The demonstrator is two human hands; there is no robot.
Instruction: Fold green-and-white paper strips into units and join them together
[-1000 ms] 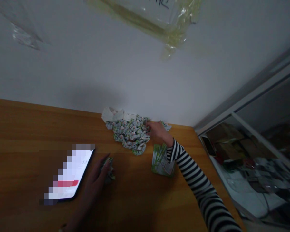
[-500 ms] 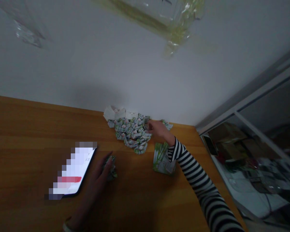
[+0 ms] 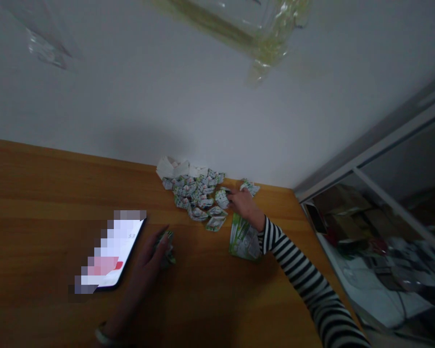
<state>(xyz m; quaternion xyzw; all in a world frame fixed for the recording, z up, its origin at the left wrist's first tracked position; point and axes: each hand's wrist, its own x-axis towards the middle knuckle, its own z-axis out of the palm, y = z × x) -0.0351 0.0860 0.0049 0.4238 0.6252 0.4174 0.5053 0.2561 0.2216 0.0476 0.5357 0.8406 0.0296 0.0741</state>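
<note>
A heap of small green-and-white printed packets lies against the wall on the wooden table. At its right edge my right hand, in a striped sleeve, pinches one small packet by its side. My left hand rests lower left, its fingers closed around a few similar packets, partly hidden. Under my right forearm lies a larger flat green-and-white pouch, half covered by the sleeve. A few more packets sit behind my right hand near the wall.
A lit phone lies on the table left of my left hand. White folded pieces touch the heap's back. To the right, beyond the table's edge, stands a metal-framed shelf with clutter and a second phone.
My right hand has moved slightly right and toward me, drawing one packet out from the heap. Packets at the heap's right edge lie more spread. My left hand has stayed in place.
</note>
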